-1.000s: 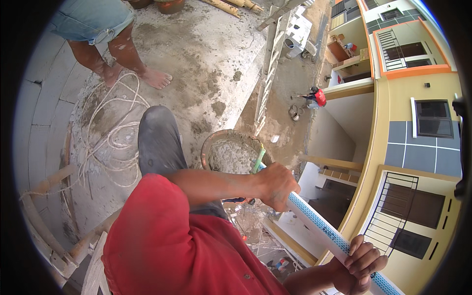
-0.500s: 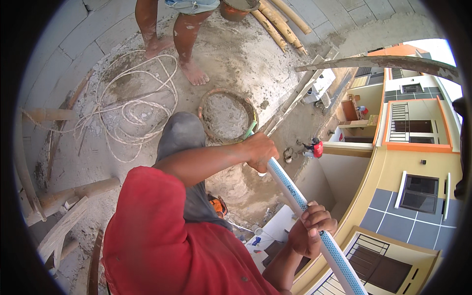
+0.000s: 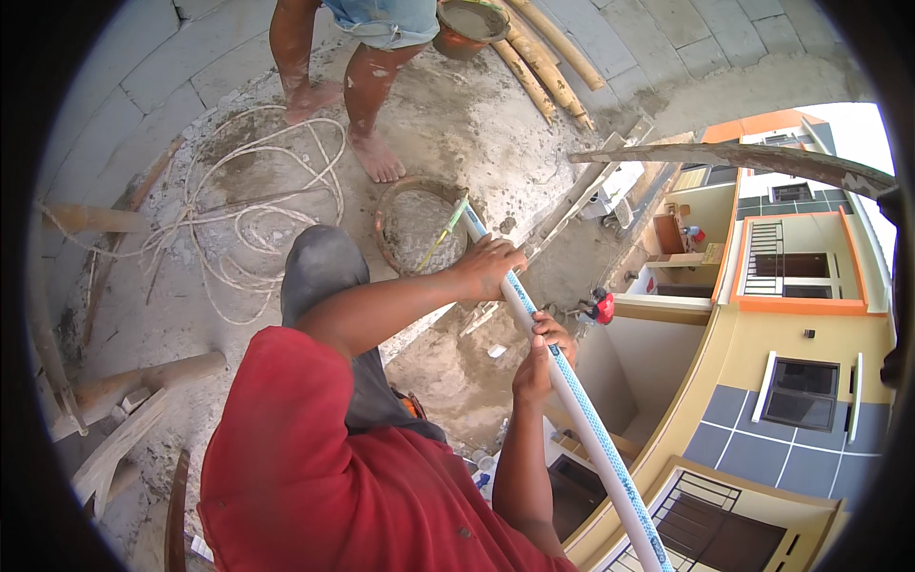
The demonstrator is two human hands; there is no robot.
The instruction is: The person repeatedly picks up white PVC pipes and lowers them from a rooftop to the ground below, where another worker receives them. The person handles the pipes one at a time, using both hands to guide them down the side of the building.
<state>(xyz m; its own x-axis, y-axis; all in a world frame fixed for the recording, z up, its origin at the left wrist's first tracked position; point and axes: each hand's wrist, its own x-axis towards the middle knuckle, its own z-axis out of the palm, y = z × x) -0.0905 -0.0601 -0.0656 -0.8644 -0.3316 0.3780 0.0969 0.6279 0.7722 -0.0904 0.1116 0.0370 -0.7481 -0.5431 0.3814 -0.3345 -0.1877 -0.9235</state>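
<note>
A long white pipe [image 3: 589, 416] with a blue printed pattern slants from the lower right edge up to the middle of the view. Near its upper end my left hand [image 3: 491, 268] is closed round it. Just below, my right hand [image 3: 547, 355] also grips the pipe, thumb lying along it. From the pipe's upper end a thin yellow-green strip [image 3: 450, 229] hangs down across a round basin [image 3: 381, 221] of grey wet mix. Whether the strip is fastened to the pipe, I cannot tell.
Another person's bare legs [image 3: 367, 110] stand beyond the basin. A coiled rope [image 3: 205, 217] lies on the left. Bamboo poles [image 3: 543, 67] and a bucket [image 3: 467, 30] are at the back. To the right there is a drop, with a person in red [image 3: 602, 307] far below. A curved beam [image 3: 743, 153] juts across.
The pipe's upper end now shows beyond my left hand. My right hand has come up and left, closer to my left hand. The strip now stretches across the basin.
</note>
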